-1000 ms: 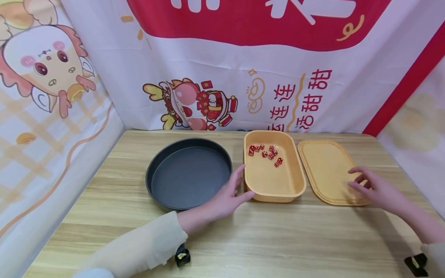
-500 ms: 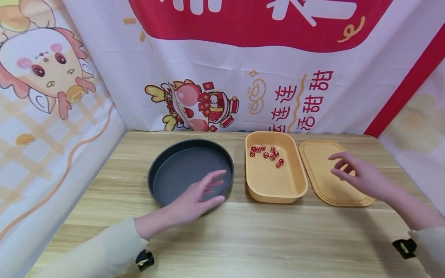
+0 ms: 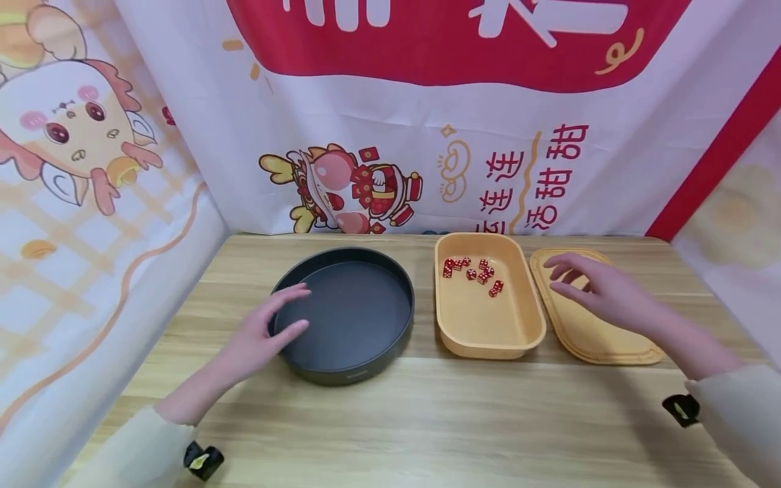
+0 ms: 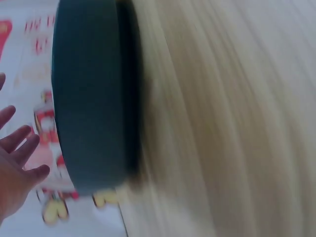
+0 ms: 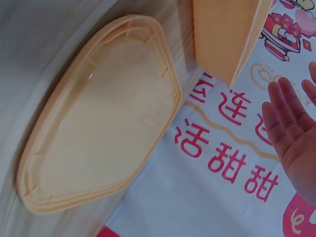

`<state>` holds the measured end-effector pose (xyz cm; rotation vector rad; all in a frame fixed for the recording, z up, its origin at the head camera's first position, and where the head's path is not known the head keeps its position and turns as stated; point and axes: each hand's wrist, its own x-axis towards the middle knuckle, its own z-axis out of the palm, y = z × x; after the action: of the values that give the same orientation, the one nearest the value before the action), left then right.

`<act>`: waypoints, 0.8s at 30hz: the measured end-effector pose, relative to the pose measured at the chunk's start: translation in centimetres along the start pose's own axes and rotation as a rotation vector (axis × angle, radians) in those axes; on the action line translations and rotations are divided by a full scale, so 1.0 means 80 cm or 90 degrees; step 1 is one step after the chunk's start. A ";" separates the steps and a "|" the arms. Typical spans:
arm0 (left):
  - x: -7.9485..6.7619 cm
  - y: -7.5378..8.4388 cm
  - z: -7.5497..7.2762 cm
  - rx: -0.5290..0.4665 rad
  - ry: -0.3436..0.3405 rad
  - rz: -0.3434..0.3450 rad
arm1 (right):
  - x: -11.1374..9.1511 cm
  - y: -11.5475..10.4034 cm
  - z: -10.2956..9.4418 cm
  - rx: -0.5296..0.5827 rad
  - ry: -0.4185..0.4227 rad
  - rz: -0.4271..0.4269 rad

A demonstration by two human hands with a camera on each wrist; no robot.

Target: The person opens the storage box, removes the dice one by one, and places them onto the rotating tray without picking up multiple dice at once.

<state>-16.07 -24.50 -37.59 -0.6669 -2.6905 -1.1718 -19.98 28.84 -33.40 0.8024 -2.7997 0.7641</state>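
"Presently, what are we seeing?"

"The left hand [image 3: 253, 342] is hovering over the left rim of a dark pan [image 3: 360, 318]; the right hand [image 3: 601, 291] is hanging above an orange lid [image 3: 601, 339]. Both are gripping nothing, well apart."

"And the red dice [image 3: 483, 277]?"

"Lying in the orange tub [image 3: 482, 325], between pan and lid."

"Which step?"

"Apparently grasping is pending; the next move is probably calling for fingers around a rim."

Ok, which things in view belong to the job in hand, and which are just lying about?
Likely part of the job:
round dark-gray pan, nearest the left hand
light-orange rectangular container
red dice inside it
light-orange lid, nearest the right hand

Likely just surroundings:
printed cloth backdrop
black wrist straps
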 end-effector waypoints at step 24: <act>-0.013 -0.089 -0.039 -0.134 -0.171 -0.175 | 0.057 -0.003 0.058 0.110 -0.018 -0.019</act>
<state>-18.45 -31.39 -40.47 -0.5247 -2.9840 -1.5519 -23.69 24.19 -36.15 0.8858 -2.7676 1.0072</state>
